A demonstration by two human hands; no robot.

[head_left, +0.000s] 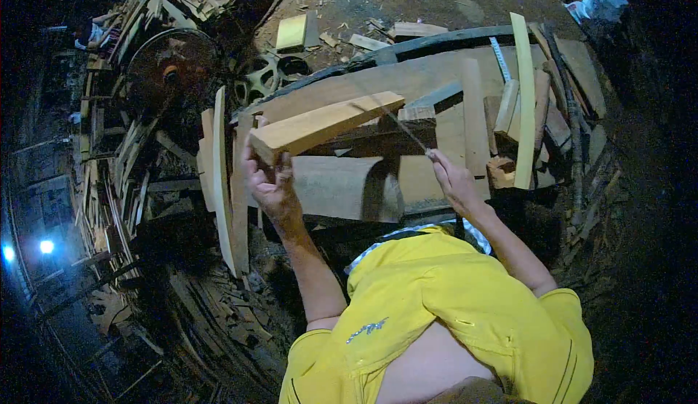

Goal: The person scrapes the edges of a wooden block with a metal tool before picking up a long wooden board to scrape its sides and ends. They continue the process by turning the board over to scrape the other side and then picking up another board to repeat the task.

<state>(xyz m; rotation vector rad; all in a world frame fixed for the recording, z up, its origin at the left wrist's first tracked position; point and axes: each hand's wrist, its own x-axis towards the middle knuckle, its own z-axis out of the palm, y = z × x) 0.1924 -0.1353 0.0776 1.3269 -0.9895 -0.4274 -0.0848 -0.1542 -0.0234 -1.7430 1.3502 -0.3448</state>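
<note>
Beam [327, 126] held raised over the left half of the worktop [451, 49], slanting from near the left edge towards the middle. Its near-left end is gripped in the left hand [273, 192], thumb on the side facing the wearer, fingers curled round the end; the far end is unsupported by any hand. Rod [408, 133], thin, pinched by its near end between thumb and fingers of the right hand [454, 183], and pointed up and left across the beam's far end. Contact between rod and beam cannot be determined; the rod's upper part is blurred. Below the beam, near the near edge, a broad block [331, 186] is seen; an upright plank [475, 117] stands right of the right hand's fingers, and a pale strip [523, 106] spans the right side from far edge to near edge. Judged good practice: beam gripped firmly at the end, since its weight lies well out from the left hand and could tip it; rod guided lightly so that a thin tip is not bent; left fingers placed clear of the rod's path; both faces viewed in even light, shadow being heavy around the worktop.
</note>
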